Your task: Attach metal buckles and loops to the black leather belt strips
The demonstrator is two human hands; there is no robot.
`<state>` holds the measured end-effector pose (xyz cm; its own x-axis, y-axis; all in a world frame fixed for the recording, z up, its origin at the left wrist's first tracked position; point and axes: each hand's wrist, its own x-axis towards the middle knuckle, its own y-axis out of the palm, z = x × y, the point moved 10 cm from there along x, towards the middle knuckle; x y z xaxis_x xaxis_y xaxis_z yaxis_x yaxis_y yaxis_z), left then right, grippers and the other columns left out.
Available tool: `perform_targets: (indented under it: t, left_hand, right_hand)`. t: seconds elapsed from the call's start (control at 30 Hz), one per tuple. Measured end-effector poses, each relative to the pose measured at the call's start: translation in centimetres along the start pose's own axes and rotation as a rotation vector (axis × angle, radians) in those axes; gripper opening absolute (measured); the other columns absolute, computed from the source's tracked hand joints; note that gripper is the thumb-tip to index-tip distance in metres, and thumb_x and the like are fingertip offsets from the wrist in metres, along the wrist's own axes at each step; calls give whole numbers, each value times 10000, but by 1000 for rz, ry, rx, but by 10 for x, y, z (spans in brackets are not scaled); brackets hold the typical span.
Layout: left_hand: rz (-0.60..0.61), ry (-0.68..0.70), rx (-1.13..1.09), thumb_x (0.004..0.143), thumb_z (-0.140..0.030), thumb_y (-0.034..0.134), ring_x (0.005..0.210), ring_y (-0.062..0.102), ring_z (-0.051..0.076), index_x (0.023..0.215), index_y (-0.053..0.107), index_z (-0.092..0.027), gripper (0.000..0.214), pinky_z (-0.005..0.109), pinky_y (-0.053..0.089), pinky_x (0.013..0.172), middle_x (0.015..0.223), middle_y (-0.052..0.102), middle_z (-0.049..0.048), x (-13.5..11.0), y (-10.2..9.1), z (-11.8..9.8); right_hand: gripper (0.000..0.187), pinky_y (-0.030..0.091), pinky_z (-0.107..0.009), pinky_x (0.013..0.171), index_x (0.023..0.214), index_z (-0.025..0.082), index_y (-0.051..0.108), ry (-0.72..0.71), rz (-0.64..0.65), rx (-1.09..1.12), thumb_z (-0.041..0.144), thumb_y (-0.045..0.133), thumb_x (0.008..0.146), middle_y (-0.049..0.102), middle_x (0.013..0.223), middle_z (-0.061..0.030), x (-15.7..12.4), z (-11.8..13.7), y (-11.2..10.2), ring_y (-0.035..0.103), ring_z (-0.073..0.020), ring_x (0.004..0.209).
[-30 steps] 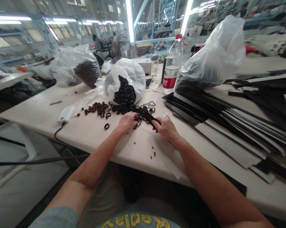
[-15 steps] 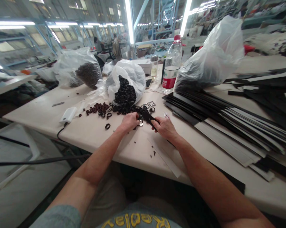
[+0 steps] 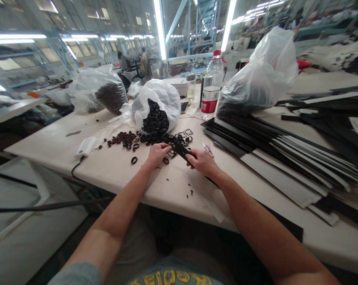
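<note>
My right hand (image 3: 205, 162) is closed around a black belt strap (image 3: 182, 151), thumb on top, with the strap's end pointing to the far left. At that end my left hand (image 3: 158, 154) pinches a small silver belt buckle (image 3: 172, 154), partly hidden by the fingers. Whether the buckle is on the strap I cannot tell. Just beyond the hands, black belt loops (image 3: 179, 139) lie in a loose heap, with a few square metal buckles (image 3: 188, 131) beside it.
An open white bag (image 3: 173, 99) spills black loops. Small brown rings (image 3: 124, 138) lie to its left, near a white charger box (image 3: 86, 146). A bottle (image 3: 209, 95) stands behind. Stacked black straps (image 3: 256, 138) and thread snips (image 3: 208, 149) are on the right.
My left hand has shifted slightly left. The strap in my right hand has also moved a little left, and the view has tilted up slightly.
</note>
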<state>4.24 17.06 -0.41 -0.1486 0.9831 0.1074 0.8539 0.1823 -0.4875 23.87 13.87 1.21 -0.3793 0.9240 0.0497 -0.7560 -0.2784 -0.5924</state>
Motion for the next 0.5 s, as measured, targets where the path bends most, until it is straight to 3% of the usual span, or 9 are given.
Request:
perform_targets:
  t: [0.17, 0.37, 0.5]
  left_hand:
    - [-77, 27, -235, 676, -464, 713, 684, 607, 145, 795, 712, -163, 324, 265, 490, 685, 739, 706, 27, -10, -7, -5]
    - [-64, -39, -432, 637, -555, 769, 722, 658, 152, 848, 721, -155, 455, 288, 537, 719, 792, 723, 48, -25, -5, -7]
    - [-27, -84, -563, 589, -529, 816, 758, 665, 153, 814, 723, -156, 446, 299, 548, 760, 828, 732, 44, -30, 4, -9]
  right_hand:
    - [158, 410, -197, 546, 794, 192, 620, -24, 82, -13, 221, 505, 898, 712, 683, 22, -2, 4, 12, 628, -99, 532]
    - [158, 417, -192, 542, 791, 190, 621, -26, 102, 0, 213, 499, 890, 712, 689, 15, -4, 4, 16, 625, -100, 541]
    - [163, 445, -199, 557, 812, 190, 628, -27, 130, 110, 234, 485, 876, 710, 693, 6, -2, 5, 18, 631, -113, 551]
